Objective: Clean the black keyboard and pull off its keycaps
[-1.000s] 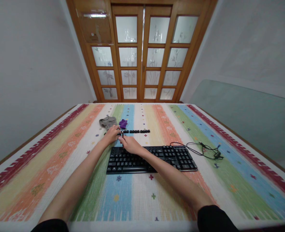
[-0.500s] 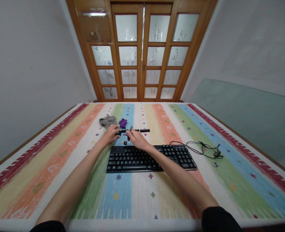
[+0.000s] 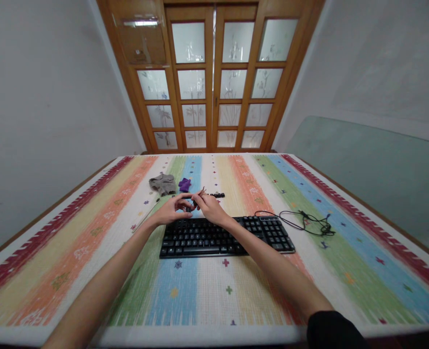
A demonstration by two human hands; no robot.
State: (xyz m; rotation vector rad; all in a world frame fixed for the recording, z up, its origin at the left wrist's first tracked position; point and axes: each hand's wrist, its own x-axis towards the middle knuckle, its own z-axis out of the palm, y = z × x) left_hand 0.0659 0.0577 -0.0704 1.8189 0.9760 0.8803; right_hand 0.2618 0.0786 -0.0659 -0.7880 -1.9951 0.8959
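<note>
Keyboard (image 3: 200, 240) flat on cloth (image 3: 214, 303); right hand (image 3: 211, 209) pinching slim tool (image 3: 203, 191); left hand (image 3: 169, 210) curled beside, cannot tell if gripping.

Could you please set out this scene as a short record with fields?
Left hand: curled; its hold is unclear
Right hand: gripping a slim object, mostly hidden
Keyboard: black, on striped tablecloth
Cable: loosely looped, right of the keyboard
Black keycaps: small row beyond the keyboard, partly hidden
Grey cloth: left of the purple cloth, beyond the hands
</note>
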